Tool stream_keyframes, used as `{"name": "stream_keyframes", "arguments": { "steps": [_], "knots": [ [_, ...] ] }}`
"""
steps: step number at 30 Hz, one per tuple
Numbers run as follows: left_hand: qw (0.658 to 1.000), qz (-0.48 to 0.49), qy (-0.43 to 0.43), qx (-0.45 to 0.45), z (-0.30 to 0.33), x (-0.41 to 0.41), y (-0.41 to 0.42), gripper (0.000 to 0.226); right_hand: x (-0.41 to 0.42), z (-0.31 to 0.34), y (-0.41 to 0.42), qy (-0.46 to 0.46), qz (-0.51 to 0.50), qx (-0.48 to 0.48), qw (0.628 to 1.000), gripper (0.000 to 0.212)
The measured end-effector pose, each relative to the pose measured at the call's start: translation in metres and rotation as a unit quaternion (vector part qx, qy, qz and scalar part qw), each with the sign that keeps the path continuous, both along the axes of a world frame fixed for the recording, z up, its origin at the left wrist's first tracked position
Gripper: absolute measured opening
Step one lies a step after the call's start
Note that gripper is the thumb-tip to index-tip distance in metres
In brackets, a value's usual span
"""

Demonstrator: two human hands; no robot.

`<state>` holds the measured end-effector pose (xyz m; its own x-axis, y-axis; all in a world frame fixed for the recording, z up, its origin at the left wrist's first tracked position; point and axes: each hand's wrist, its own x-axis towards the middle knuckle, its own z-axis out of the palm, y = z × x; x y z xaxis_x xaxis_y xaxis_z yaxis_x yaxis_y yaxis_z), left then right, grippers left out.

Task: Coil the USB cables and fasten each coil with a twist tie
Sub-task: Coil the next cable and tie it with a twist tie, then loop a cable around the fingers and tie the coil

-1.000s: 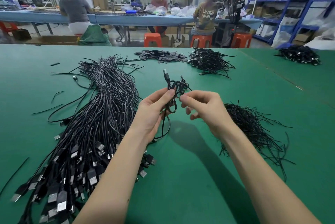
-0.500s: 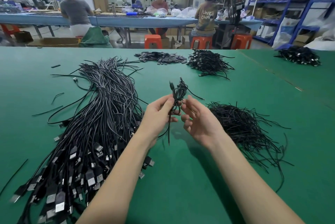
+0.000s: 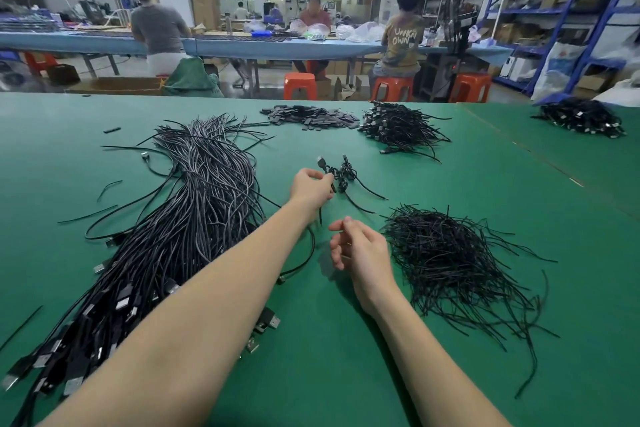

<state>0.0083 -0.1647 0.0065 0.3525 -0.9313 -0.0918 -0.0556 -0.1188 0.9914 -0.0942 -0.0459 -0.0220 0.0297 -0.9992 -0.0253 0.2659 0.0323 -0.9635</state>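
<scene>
a left hand (image 3: 311, 187) pinches a small coiled cable (image 3: 341, 174), tie ends trailing, above a green table (image 3: 485, 191); the right hand (image 3: 360, 250) hangs just behind it, fingers loosely curled and holding nothing. at far left lies a thick bundle of loose cables (image 3: 166, 246), a judged sign that most of the job remains. right of the hands sits a heap of twist ties (image 3: 450, 253). farther back, a pile of finished coils (image 3: 398, 127) suggests part of the work is done.
</scene>
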Motion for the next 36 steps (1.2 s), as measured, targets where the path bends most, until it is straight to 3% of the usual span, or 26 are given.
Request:
{"name": "stream_keyframes", "arguments": {
  "steps": [5, 9, 11, 14, 17, 20, 25, 30, 36],
  "knots": [
    [0.982, -0.009, -0.186, 0.041, -0.008, -0.001, -0.031, 0.028, -0.001, -0.003, -0.005, -0.009, 0.013, -0.004, 1.000, 0.033],
    [0.930, -0.075, -0.355, 0.061, -0.006, -0.006, -0.038, 0.041, -0.001, -0.005, -0.006, -0.008, 0.020, -0.005, 1.000, 0.033],
    [0.912, -0.100, -0.392, 0.065, -0.004, -0.008, -0.039, 0.044, -0.002, -0.005, -0.006, -0.007, 0.023, -0.007, 1.000, 0.033],
    [0.914, -0.131, -0.379, 0.053, -0.002, -0.007, -0.039, 0.053, -0.002, -0.004, -0.005, -0.010, 0.024, -0.009, 1.000, 0.034],
    [0.941, -0.108, -0.319, 0.031, 0.000, -0.002, -0.023, 0.058, -0.002, -0.002, -0.006, -0.013, 0.020, -0.004, 1.000, 0.034],
    [0.963, -0.053, -0.266, -0.002, 0.003, 0.001, 0.003, 0.045, -0.002, -0.001, -0.007, -0.032, 0.017, 0.005, 0.999, 0.033],
    [0.972, -0.103, -0.197, -0.076, 0.013, -0.005, 0.078, 0.014, -0.004, -0.001, -0.006, -0.073, 0.014, 0.014, 0.997, 0.031],
    [0.931, -0.127, -0.311, -0.143, 0.002, -0.005, 0.135, 0.011, -0.005, 0.001, -0.007, -0.086, -0.024, 0.041, 0.995, 0.026],
    [0.935, -0.180, -0.284, -0.115, 0.014, 0.009, 0.144, 0.009, -0.006, 0.002, -0.001, -0.060, -0.014, 0.018, 0.998, 0.025]
  ]
}}
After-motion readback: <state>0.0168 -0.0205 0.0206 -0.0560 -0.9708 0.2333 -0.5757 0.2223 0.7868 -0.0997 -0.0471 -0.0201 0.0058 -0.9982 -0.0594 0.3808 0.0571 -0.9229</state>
